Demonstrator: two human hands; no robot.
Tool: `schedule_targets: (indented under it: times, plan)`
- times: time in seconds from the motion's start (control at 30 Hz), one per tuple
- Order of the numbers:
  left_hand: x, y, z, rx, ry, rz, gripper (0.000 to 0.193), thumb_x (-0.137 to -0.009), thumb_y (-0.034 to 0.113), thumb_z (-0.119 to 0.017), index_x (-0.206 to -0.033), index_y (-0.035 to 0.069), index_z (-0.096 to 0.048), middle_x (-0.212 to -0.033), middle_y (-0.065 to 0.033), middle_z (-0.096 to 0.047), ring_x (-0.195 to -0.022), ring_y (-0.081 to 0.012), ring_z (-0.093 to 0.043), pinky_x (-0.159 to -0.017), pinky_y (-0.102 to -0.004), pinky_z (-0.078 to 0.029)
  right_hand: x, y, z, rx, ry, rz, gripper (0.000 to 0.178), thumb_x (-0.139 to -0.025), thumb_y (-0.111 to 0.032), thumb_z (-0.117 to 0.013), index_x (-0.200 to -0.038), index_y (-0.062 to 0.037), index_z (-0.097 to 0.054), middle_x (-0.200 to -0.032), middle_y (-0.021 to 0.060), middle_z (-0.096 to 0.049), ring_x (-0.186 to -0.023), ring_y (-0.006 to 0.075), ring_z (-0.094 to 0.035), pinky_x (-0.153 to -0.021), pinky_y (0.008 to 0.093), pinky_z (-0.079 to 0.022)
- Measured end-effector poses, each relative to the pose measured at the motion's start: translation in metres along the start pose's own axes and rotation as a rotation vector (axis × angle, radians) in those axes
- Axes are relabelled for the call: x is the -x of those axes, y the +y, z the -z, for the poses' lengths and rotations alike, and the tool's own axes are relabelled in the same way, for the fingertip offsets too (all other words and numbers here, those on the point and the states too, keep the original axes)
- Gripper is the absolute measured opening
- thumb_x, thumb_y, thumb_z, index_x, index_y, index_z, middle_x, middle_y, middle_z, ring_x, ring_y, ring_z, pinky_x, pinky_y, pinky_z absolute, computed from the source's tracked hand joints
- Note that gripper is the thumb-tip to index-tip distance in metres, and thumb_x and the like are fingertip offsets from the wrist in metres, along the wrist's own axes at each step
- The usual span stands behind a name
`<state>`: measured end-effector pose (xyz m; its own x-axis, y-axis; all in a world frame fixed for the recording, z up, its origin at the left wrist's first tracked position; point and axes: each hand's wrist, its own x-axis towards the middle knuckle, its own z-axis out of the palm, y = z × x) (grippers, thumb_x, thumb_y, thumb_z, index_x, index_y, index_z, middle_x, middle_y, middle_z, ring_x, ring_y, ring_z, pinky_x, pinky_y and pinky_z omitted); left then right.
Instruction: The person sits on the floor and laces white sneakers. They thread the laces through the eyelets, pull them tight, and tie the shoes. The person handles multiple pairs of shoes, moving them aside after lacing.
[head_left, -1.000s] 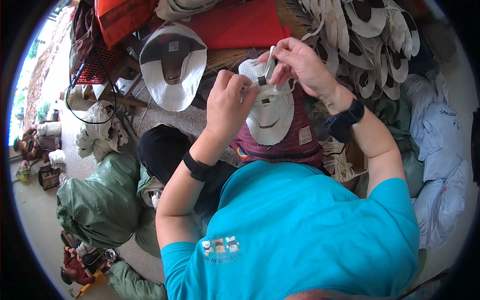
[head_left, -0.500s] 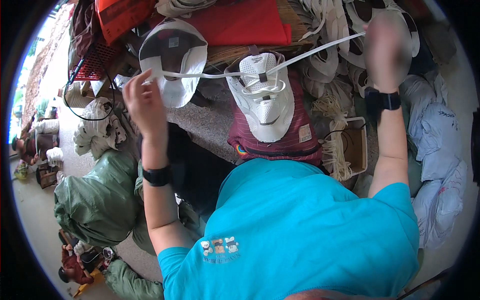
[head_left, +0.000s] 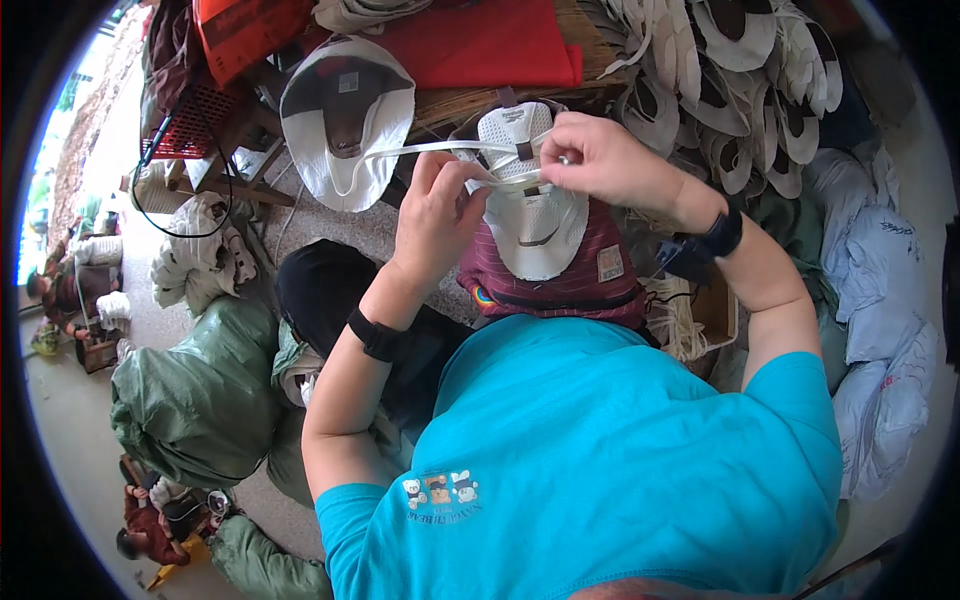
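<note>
A white mesh shoe upper (head_left: 535, 235) with its tongue (head_left: 513, 122) lies on a maroon striped cloth bag (head_left: 600, 250) in front of me. My left hand (head_left: 438, 205) is closed on the left lacing edge of the shoe upper. On the other side, my right hand (head_left: 605, 165) pinches the white shoelace by the right lacing edge; its fingertips partly hide the lace. The lace's other length (head_left: 420, 150) runs left from the tongue and droops over another white upper (head_left: 300, 110), which has a dark lining.
Many pale shoe uppers (head_left: 720, 110) hang at the right, above a box (head_left: 718, 300) with a bundle of laces (head_left: 675, 325). Red cloth (head_left: 490, 50) lies on the wooden bench. Green sacks (head_left: 200, 395) stand left, white bags (head_left: 885, 290) right. People work in the left background.
Both hands have come in from wide apart to the shoe upper. The right-hand length of lace is no longer stretched out; the left length has gone slack and hangs down.
</note>
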<state>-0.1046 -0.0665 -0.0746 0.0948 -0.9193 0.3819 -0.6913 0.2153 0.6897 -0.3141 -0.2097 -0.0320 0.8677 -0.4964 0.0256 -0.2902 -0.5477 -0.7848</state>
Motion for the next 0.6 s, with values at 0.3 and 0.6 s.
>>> schedule_targets:
  times: [0.3, 0.6]
  plan:
    - [-0.012, -0.006, 0.009, -0.069, -0.117, -0.112, 0.021, -0.079, 0.002, -0.074, -0.096, 0.006, -0.063, -0.101, -0.0080, -0.054, -0.072, -0.0185, -0.058, -0.063, -0.0294, -0.051, -0.006, 0.000, -0.003, 0.334, 0.219, -0.087, 0.019, -0.082, -0.024, -0.071, -0.086, -0.0057, -0.065, -0.089, 0.0084, -0.058, -0.083, 0.0276, -0.064, -0.073, 0.0377, -0.051]
    - [-0.021, 0.011, 0.002, -0.107, 0.015, -0.402, 0.019, -0.076, -0.003, -0.071, -0.090, 0.003, -0.060, -0.090, -0.0114, -0.060, -0.076, -0.0289, -0.064, -0.063, -0.0347, -0.054, -0.013, 0.004, 0.000, 0.371, 0.243, 0.091, 0.020, -0.085, -0.023, -0.067, -0.094, -0.0059, -0.063, -0.099, 0.0108, -0.055, -0.088, 0.0326, -0.064, -0.077, 0.0432, -0.052]
